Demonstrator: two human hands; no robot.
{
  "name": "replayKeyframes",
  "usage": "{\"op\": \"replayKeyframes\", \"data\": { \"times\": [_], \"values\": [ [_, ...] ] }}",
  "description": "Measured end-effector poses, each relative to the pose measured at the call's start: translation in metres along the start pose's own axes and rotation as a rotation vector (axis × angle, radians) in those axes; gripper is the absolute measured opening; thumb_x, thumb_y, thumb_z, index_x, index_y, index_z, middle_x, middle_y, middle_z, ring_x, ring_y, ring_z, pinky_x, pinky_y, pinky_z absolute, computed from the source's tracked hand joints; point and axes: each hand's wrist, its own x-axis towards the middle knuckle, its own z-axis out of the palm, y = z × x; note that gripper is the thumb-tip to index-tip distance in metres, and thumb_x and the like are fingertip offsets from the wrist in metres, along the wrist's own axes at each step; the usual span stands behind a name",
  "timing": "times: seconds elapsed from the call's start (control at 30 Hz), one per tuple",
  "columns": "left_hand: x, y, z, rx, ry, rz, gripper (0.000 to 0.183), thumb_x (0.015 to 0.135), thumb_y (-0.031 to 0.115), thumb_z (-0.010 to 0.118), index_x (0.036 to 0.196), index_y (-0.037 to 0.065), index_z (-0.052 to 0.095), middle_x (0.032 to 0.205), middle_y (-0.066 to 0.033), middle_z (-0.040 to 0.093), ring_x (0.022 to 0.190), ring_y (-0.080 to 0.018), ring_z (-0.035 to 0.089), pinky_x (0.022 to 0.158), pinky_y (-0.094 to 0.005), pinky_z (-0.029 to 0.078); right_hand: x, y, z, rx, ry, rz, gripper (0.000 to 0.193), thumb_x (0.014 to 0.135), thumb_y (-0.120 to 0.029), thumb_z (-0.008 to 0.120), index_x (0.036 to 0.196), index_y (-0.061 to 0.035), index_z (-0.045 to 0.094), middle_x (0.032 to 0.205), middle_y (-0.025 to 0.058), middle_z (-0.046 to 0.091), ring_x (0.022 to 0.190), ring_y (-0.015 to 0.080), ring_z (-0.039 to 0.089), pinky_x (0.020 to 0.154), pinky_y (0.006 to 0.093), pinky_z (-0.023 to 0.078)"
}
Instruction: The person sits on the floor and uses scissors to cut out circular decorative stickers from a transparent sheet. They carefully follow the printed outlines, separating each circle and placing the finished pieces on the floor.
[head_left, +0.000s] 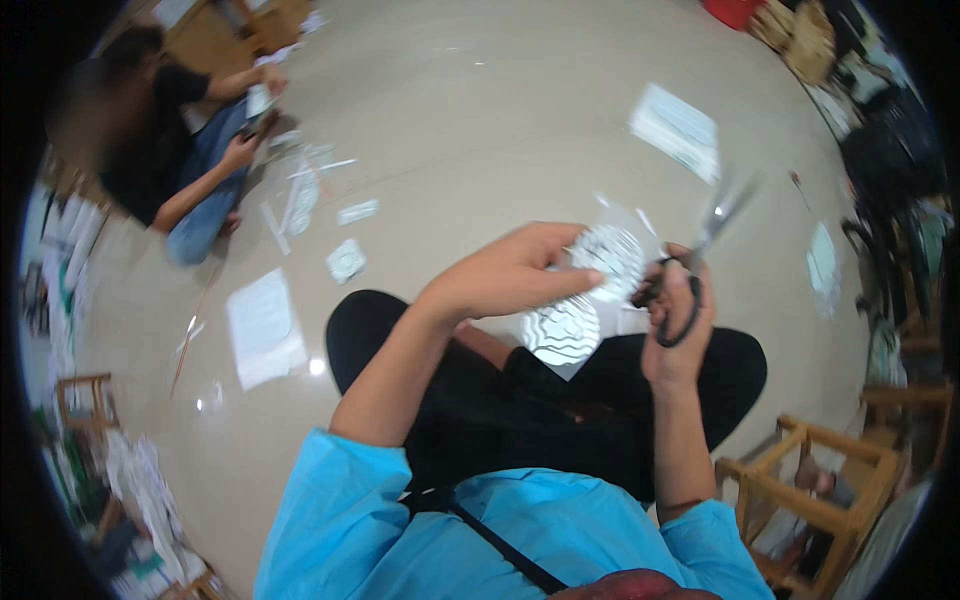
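My left hand (pixel 530 272) grips a pale sheet printed with two round wavy-line patterns, thumb on top of it. The lower round pattern (pixel 562 335) hangs over my lap, and the upper one (pixel 612 255) shows beyond my thumb. In my right hand (pixel 672 320) is a pair of scissors (pixel 716 215) with black handles, my fingers wrapped round the loops. Their blades point up and away to the right, apart from the sheet and smeared by motion. Part of the sheet's right edge lies close to my right fingers.
Sheets of paper lie on the glossy floor at far right (pixel 676 130) and at left (pixel 265 328). Small cutouts (pixel 346 260) and paper scraps (pixel 290 205) are scattered near a seated person (pixel 165 150) handling paper. A wooden stool (pixel 815 480) stands at lower right, with bags (pixel 890 150) along the right wall.
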Motion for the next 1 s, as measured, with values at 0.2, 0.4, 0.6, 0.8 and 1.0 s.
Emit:
{"op": "replayKeyframes", "data": {
  "times": [0.2, 0.4, 0.6, 0.8, 1.0],
  "values": [
    [0.003, -0.017, 0.003, 0.077, -0.117, 0.192, 0.049, 0.108, 0.041, 0.061, 0.129, -0.003, 0.066, 0.101, -0.0076, 0.071, 0.086, -0.0108, 0.064, 0.071, -0.0264, 0.052, 0.006, 0.0, -0.001, -0.233, -0.006, 0.04, 0.041, 0.096, -0.003, 0.077, 0.133, 0.0007, 0.058, 0.102, 0.0018, 0.063, 0.092, 0.0099, 0.062, 0.081, 0.0257, 0.05],
    [0.029, -0.034, 0.015, -0.737, -0.079, 0.197, 0.049, 0.111, 0.031, 0.054, 0.152, 0.005, 0.046, 0.127, -0.0114, 0.061, 0.114, -0.0209, 0.067, 0.097, -0.0326, 0.056, 0.013, 0.002, -0.009, 0.025, 0.051, 0.088, 0.044, 0.1, -0.011, 0.074, 0.137, 0.0023, 0.054, 0.11, 0.0073, 0.064, 0.097, 0.0125, 0.064, 0.082, 0.0272, 0.051],
    [0.045, -0.069, 0.081, 0.171, 0.38, 0.491, 0.066, 0.1, 0.024, 0.07, 0.156, 0.004, 0.042, 0.161, -0.0207, 0.039, 0.152, -0.037, 0.034, 0.124, -0.0461, 0.033, 0.017, 0.015, -0.01, -0.031, 0.212, -0.021, 0.047, 0.1, -0.014, 0.074, 0.139, 0.0027, 0.052, 0.111, 0.0086, 0.066, 0.096, 0.0131, 0.065, 0.078, 0.0277, 0.053],
    [0.049, -0.067, 0.062, -0.115, 0.401, 0.206, 0.061, 0.106, 0.046, 0.061, 0.14, -0.004, 0.059, 0.126, -0.0182, 0.071, 0.114, -0.0269, 0.069, 0.103, -0.0386, 0.052, 0.005, 0.02, 0.008, -0.093, 0.133, -0.051, 0.038, 0.099, -0.01, 0.076, 0.131, -0.0015, 0.055, 0.1, 0.0039, 0.064, 0.084, 0.0119, 0.065, 0.074, 0.0273, 0.053],
    [0.038, -0.037, 0.029, -0.738, 0.518, 0.347, 0.047, 0.111, 0.024, 0.057, 0.139, -0.014, 0.05, 0.13, -0.0197, 0.068, 0.123, -0.0306, 0.068, 0.112, -0.0442, 0.053, -0.007, 0.015, 0.016, -0.201, -0.087, 0.041, 0.037, 0.102, -0.014, 0.073, 0.132, -0.0007, 0.056, 0.087, 0.0059, 0.068, 0.077, 0.0155, 0.068, 0.07, 0.0291, 0.054]
  ]
}}
